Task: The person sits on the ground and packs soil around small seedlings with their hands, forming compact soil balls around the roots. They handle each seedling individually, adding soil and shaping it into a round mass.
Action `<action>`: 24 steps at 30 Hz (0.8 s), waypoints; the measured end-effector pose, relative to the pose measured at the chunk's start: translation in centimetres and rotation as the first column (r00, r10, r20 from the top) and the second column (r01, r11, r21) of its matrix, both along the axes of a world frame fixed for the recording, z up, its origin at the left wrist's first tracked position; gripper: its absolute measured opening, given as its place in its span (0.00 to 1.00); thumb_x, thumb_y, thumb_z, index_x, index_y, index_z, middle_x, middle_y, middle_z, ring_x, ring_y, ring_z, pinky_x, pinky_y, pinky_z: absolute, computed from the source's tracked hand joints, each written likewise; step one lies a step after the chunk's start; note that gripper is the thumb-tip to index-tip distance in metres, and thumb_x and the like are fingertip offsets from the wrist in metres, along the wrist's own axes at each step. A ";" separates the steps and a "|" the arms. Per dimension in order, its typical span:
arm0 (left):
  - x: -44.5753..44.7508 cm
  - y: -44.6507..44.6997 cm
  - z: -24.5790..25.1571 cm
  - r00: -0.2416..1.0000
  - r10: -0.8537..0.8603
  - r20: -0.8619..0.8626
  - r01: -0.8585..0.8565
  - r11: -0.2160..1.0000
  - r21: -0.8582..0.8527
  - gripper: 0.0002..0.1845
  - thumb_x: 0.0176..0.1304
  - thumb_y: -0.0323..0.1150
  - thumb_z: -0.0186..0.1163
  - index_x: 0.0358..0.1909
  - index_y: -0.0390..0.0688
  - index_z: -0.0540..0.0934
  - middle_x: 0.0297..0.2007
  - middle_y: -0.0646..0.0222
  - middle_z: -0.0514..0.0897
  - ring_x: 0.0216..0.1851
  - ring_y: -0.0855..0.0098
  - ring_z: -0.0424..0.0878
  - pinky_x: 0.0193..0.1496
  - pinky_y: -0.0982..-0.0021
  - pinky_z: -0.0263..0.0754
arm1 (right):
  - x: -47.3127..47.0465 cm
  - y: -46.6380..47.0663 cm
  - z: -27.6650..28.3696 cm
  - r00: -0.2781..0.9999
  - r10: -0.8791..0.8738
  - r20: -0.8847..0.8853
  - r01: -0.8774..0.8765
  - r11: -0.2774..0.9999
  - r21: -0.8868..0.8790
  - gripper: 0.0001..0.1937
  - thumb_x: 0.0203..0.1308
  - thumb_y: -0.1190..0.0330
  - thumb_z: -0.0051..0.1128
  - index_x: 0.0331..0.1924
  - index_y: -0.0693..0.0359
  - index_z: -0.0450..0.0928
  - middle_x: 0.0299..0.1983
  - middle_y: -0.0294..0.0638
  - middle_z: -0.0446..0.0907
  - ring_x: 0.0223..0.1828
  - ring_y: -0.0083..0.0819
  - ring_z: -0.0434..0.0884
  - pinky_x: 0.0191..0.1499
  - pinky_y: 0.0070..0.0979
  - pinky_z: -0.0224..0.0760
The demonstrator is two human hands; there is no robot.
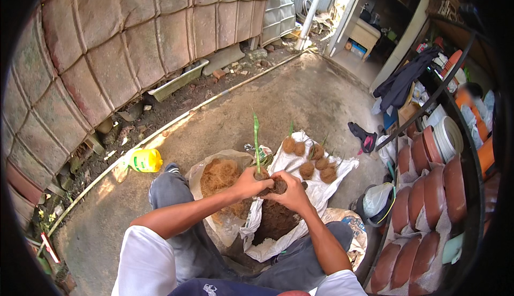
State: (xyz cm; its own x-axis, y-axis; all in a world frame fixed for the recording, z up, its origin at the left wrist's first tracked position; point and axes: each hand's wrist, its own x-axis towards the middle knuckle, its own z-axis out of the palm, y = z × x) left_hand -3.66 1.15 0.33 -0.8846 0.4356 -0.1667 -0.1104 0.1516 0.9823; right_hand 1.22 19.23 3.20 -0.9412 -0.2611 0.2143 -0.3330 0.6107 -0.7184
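Observation:
My left hand (249, 184) and my right hand (291, 193) are cupped around a dark ball of soil and roots (278, 186). A single upright green leaf (256, 137), like a snake plant's, rises by my left hand. Below my hands, dark potting soil (277, 221) fills an opened white woven sack (267, 254). To the left, loose brown coconut coir (219, 175) sits in a clear plastic bag (195, 175). Beyond my right hand, several coir-wrapped balls (306, 170), some with green leaves, rest on a white sack sheet (299, 137). My fingers hide part of the root ball.
A yellow bottle (146, 160) lies on the concrete floor at left, near a pipe (176, 118). Brown pots (433, 203) fill a rack at right. Beside it stands a black bucket (371, 205) holding plastic. A printed sack (353, 231) touches my right knee.

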 end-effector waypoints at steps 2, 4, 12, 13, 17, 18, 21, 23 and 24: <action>-0.1 0.0 -0.1 1.000 -0.003 -0.009 0.003 1.000 -0.022 0.16 0.51 0.36 0.68 0.39 0.37 0.81 0.35 0.62 0.85 0.39 0.72 0.83 0.45 0.69 0.77 | -0.1 -0.1 0.0 1.000 -0.002 0.005 0.002 1.000 -0.007 0.27 0.41 0.62 0.82 0.44 0.65 0.78 0.41 0.46 0.84 0.45 0.40 0.85 0.47 0.35 0.77; -0.1 -0.1 -0.1 1.000 -0.004 -0.022 0.003 0.999 -0.032 0.16 0.51 0.36 0.68 0.38 0.38 0.81 0.35 0.61 0.85 0.40 0.72 0.83 0.46 0.68 0.77 | 0.0 -0.3 0.3 1.000 -0.011 0.029 0.011 1.000 -0.010 0.26 0.40 0.66 0.81 0.44 0.65 0.78 0.41 0.46 0.84 0.44 0.38 0.85 0.48 0.32 0.76; -0.2 -0.3 -0.3 0.999 -0.010 -0.040 0.010 1.000 -0.012 0.18 0.51 0.37 0.68 0.41 0.37 0.80 0.37 0.60 0.85 0.40 0.71 0.83 0.46 0.68 0.77 | -0.2 -0.6 0.4 0.998 -0.001 0.064 0.004 0.999 -0.043 0.31 0.40 0.67 0.81 0.52 0.63 0.77 0.43 0.46 0.84 0.46 0.39 0.84 0.50 0.34 0.76; -0.2 -0.3 -0.1 0.999 -0.019 -0.040 0.018 1.000 -0.019 0.19 0.51 0.37 0.68 0.42 0.37 0.80 0.37 0.60 0.85 0.41 0.70 0.83 0.47 0.68 0.77 | -0.1 -0.8 0.6 0.996 -0.005 0.085 0.010 0.998 -0.062 0.32 0.40 0.67 0.81 0.54 0.63 0.77 0.45 0.46 0.84 0.46 0.39 0.84 0.51 0.34 0.76; 0.2 -0.4 1.1 0.999 -0.045 -0.023 0.044 0.999 -0.007 0.22 0.51 0.37 0.68 0.46 0.36 0.79 0.40 0.59 0.85 0.43 0.70 0.83 0.48 0.67 0.78 | -0.2 -0.6 0.1 0.999 0.033 0.030 -0.032 0.999 -0.035 0.36 0.41 0.68 0.80 0.59 0.62 0.76 0.50 0.48 0.82 0.51 0.41 0.83 0.55 0.35 0.75; 0.3 -0.5 1.3 0.999 -0.047 -0.015 0.047 0.999 0.006 0.23 0.51 0.37 0.68 0.47 0.36 0.79 0.40 0.59 0.85 0.43 0.69 0.84 0.48 0.67 0.78 | -0.3 -0.6 0.1 0.999 0.046 0.013 -0.046 0.999 -0.010 0.36 0.41 0.69 0.79 0.60 0.62 0.75 0.51 0.48 0.82 0.52 0.42 0.83 0.55 0.36 0.75; 0.3 -0.6 1.1 0.997 -0.044 -0.065 0.043 0.999 -0.017 0.25 0.50 0.38 0.69 0.49 0.35 0.79 0.41 0.59 0.85 0.43 0.69 0.84 0.48 0.67 0.78 | -0.3 -0.6 0.2 0.998 0.059 0.008 -0.059 0.998 0.015 0.36 0.41 0.69 0.79 0.60 0.62 0.75 0.52 0.48 0.82 0.54 0.43 0.82 0.56 0.36 0.75; 0.4 -0.6 1.3 0.998 -0.040 -0.046 0.039 0.999 -0.017 0.25 0.50 0.39 0.69 0.48 0.35 0.79 0.41 0.59 0.85 0.43 0.69 0.84 0.49 0.67 0.78 | -0.3 -0.5 0.2 0.998 0.058 0.014 -0.058 0.998 0.015 0.36 0.41 0.69 0.79 0.60 0.63 0.75 0.52 0.48 0.82 0.54 0.43 0.82 0.56 0.36 0.75; 0.4 -0.7 1.5 0.999 -0.037 -0.037 0.036 0.999 -0.017 0.25 0.50 0.39 0.69 0.48 0.36 0.79 0.41 0.59 0.85 0.44 0.69 0.84 0.49 0.67 0.78 | -0.3 -0.5 0.1 0.998 0.059 0.012 -0.059 0.998 0.015 0.36 0.41 0.69 0.79 0.59 0.63 0.75 0.52 0.48 0.82 0.54 0.43 0.82 0.56 0.36 0.75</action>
